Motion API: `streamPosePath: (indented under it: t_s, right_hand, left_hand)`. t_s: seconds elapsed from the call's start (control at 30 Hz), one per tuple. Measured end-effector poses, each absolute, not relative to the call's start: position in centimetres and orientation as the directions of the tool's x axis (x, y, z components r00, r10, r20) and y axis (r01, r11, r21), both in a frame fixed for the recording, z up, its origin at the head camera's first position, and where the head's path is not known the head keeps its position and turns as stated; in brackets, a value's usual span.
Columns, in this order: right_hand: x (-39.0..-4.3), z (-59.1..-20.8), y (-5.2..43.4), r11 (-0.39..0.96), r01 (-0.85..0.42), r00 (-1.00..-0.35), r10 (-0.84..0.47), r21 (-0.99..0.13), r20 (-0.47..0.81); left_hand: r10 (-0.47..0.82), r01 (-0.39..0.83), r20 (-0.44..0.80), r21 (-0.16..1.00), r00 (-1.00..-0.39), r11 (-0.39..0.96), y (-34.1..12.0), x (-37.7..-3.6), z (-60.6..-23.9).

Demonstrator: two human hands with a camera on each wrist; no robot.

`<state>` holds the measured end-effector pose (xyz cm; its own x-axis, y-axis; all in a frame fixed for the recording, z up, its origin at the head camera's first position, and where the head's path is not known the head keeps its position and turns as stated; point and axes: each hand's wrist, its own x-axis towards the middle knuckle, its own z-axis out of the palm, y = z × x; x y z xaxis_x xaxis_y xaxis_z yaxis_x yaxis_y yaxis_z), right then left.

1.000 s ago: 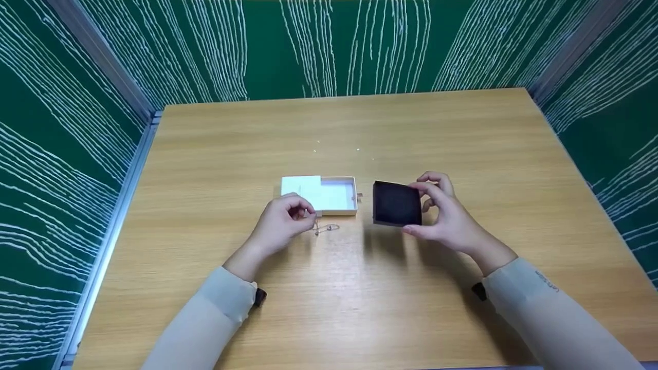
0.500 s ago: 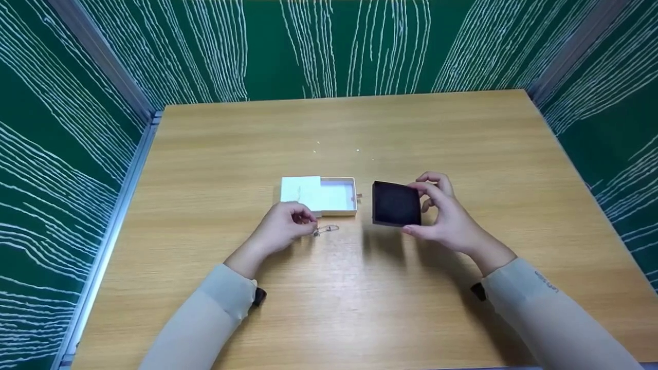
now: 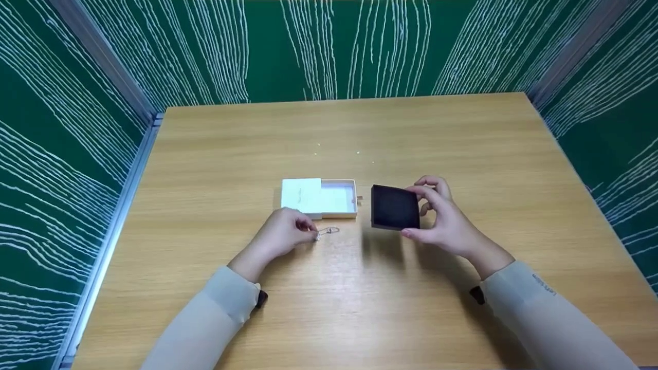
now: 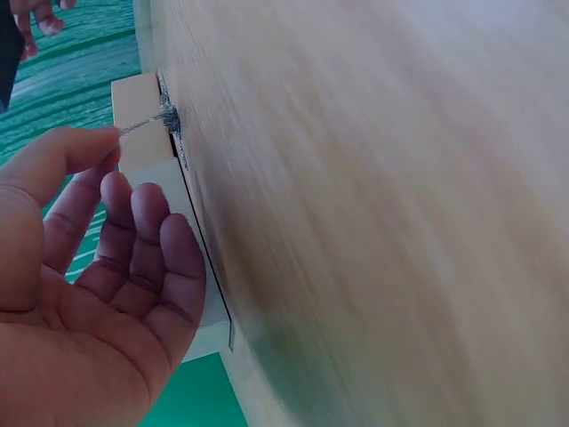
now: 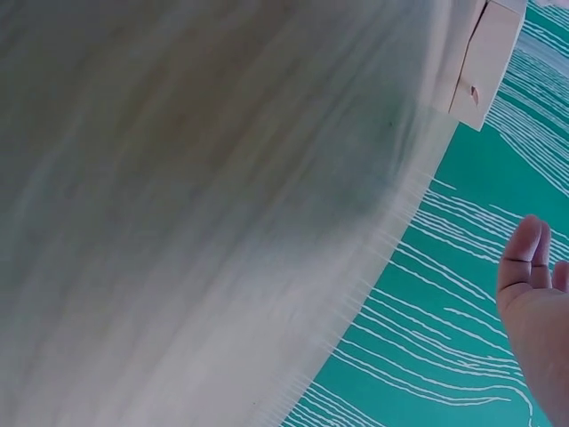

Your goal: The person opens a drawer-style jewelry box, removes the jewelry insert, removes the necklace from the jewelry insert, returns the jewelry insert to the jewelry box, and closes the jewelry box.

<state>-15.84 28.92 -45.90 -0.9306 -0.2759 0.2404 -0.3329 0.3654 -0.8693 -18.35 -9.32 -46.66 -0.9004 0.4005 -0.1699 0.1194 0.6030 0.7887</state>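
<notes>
Head view: left hand pinches the thin chain just in front of the white box, right hand grips the black pad beside it, so I'd lift slowly to avoid tangles.

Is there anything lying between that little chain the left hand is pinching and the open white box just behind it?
Nothing visible. The left hand pinches one end of the chain, and only bare table lies between it and the open white box.
</notes>
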Motion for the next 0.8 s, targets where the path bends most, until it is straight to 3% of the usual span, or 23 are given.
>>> streamPosePath:
  t_s: [0.5, 0.8]
  right_hand:
    - [-15.9, -46.0, 28.6, 0.382, -0.318, -0.934, -0.282, -0.868, 0.218]
    - [-15.7, -45.9, 28.6, 0.408, -0.298, -0.939, -0.288, -0.863, 0.188]
  left_hand:
    - [0.369, 0.074, -0.266, 0.717, -0.89, 0.693, -8.6, -17.9, -46.4]
    - [0.375, 0.147, -0.239, 0.637, -0.896, 0.757, -8.3, -17.9, -46.5]
